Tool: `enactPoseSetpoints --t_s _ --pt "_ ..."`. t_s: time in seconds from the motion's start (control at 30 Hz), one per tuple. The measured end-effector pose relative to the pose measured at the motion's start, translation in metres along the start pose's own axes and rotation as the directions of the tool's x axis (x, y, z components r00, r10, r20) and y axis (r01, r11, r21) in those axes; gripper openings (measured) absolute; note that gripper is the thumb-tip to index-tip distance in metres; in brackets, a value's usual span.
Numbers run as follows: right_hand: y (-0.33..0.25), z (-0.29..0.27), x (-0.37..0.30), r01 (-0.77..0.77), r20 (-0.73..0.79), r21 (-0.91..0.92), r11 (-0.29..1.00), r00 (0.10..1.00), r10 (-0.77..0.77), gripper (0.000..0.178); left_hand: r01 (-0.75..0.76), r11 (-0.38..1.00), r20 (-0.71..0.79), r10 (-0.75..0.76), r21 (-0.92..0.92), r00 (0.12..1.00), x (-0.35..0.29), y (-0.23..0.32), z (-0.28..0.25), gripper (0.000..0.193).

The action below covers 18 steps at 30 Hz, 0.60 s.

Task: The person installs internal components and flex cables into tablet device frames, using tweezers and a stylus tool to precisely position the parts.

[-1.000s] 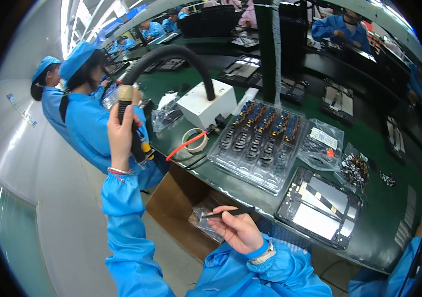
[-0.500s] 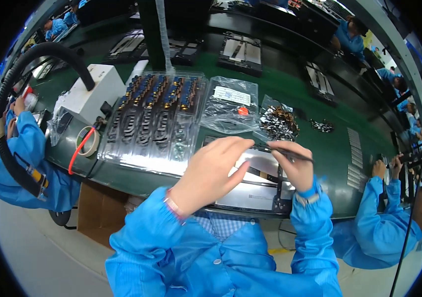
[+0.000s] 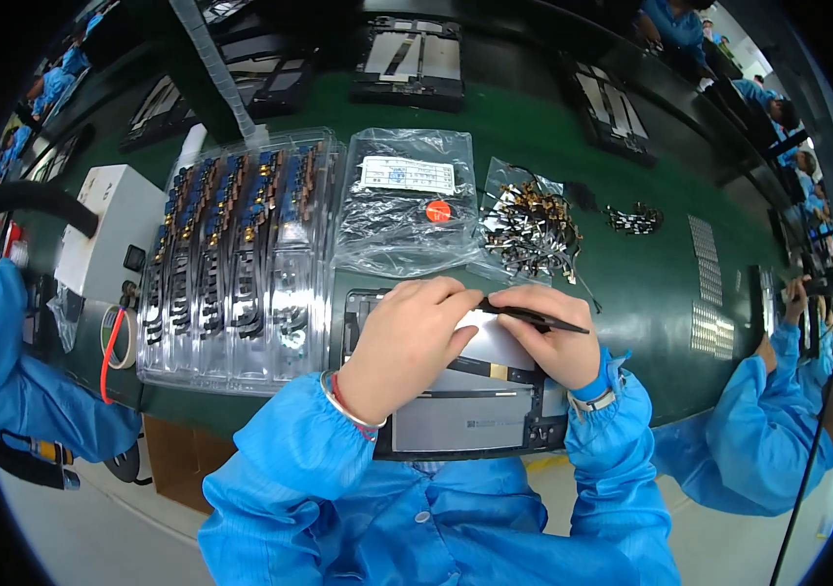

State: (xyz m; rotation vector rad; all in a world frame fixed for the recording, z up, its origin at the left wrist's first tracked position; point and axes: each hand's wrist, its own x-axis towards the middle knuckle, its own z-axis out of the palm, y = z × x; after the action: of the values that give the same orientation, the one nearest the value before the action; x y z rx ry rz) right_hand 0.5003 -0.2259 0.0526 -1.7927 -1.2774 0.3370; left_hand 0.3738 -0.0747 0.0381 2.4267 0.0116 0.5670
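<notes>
One opened tablet (image 3: 456, 435) lies under left hand (image 3: 402, 352) and right hand (image 3: 563, 354) | left: fingers bent, thumb apart, cannot tell if holding anything | right: fingers pinched on black tweezers (image 3: 555, 322) | clear tray (image 3: 182, 365) left of left hand | small-parts pile (image 3: 532, 221) beyond right hand

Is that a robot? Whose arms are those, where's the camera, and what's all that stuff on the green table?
No robot here, just a person in blue sleeves. A wide, round-looking camera on their head looks down, so straight edges seem bent. The right hand holds a slim black tool, and the left hand is close beside it. Both are over an opened flat device with silvery panels inside. On the green table are a clear tray of dark strips, a plastic bag and a pile of tiny parts.
</notes>
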Motion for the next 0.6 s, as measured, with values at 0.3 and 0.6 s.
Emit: enactPoseSetpoints --t_s 0.3,0.6 --pt "-0.003 -0.002 -0.001 -0.029 -0.023 0.028 0.999 0.999 0.030 0.021 -0.002 0.965 -0.053 0.017 0.263 0.998 -0.006 0.005 -0.003 0.026" --pt "-0.008 -0.002 -0.001 -0.055 0.007 0.030 0.998 0.998 0.055 0.020 -0.027 0.959 -0.075 0.050 0.282 0.996 -0.008 0.004 -0.005 0.017"
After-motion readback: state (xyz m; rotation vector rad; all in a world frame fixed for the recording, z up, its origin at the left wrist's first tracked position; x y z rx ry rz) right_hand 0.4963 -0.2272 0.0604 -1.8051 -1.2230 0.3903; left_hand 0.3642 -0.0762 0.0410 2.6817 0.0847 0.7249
